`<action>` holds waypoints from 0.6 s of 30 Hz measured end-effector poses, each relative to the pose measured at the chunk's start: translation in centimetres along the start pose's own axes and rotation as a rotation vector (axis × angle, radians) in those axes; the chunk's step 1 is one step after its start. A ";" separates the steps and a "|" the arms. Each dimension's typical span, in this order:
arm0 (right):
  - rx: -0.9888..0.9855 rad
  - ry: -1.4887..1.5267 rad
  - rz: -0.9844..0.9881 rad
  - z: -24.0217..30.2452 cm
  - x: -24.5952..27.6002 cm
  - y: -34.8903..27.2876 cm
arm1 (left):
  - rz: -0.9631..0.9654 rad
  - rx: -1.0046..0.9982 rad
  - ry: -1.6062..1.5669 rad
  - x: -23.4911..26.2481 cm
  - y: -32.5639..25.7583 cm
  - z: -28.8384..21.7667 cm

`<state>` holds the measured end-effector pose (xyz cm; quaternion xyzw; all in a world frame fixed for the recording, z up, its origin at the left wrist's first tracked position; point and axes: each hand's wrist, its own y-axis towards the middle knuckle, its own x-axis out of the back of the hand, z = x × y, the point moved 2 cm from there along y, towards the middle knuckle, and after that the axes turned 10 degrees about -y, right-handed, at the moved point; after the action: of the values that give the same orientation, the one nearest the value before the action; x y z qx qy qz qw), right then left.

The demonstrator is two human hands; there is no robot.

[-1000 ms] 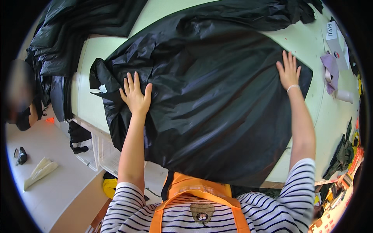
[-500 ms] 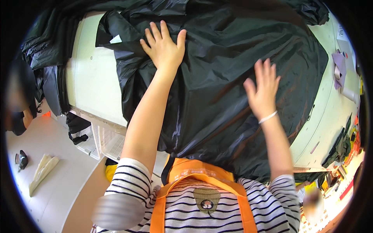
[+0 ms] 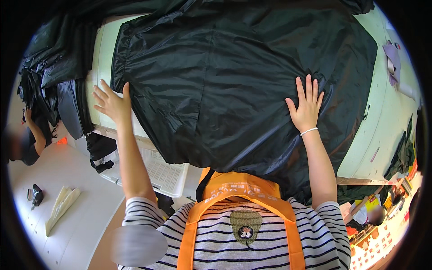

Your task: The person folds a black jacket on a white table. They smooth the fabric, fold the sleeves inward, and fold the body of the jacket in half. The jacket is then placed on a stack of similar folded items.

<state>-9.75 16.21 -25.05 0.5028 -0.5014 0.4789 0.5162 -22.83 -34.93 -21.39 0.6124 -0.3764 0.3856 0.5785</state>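
A large piece of shiny black fabric [image 3: 234, 90], perhaps a garment, lies spread over the pale table [image 3: 102, 58]. Its left end has a gathered edge, and a seam runs down its middle. My left hand [image 3: 114, 102] is open at the fabric's left edge, fingers spread over the table and thumb near the cloth; whether it touches is hard to tell. My right hand [image 3: 306, 104], a white beaded band at its wrist, rests open and flat on the right part of the fabric. Near me the cloth hangs over the table's front edge.
Stacked black fabric [image 3: 67, 58] hangs at the table's left end. Below stands a white plastic crate [image 3: 168, 177]. A purple cloth piece [image 3: 393, 63] lies far right. Another person's arm [image 3: 38, 132] shows at left; one more person [image 3: 366, 211] is at lower right.
My left hand has moved left and nearer, from on the fabric to its left edge. The fabric's left part is now flatter and its folded corner straightened. My right hand has settled slightly lower.
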 end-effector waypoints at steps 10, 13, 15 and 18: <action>0.105 -0.026 -0.104 -3.4 -1.8 7.9 | 0.233 -0.059 -0.220 -5.9 -1.3 -10.2; 0.070 -0.140 -0.093 -4.0 -1.7 9.7 | 0.169 -0.062 -0.204 -8.0 1.0 -11.3; -0.032 -0.122 -0.105 -5.0 -0.9 8.1 | 0.154 -0.088 -0.216 -8.4 1.2 -11.0; -0.159 -0.027 -0.223 -9.2 2.2 1.5 | 0.245 -0.080 -0.275 -7.8 1.0 -9.4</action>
<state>-10.86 25.44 -22.74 0.5192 -0.4856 0.3705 0.5977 -27.35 -25.45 -27.74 0.5855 -0.5385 0.3507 0.4942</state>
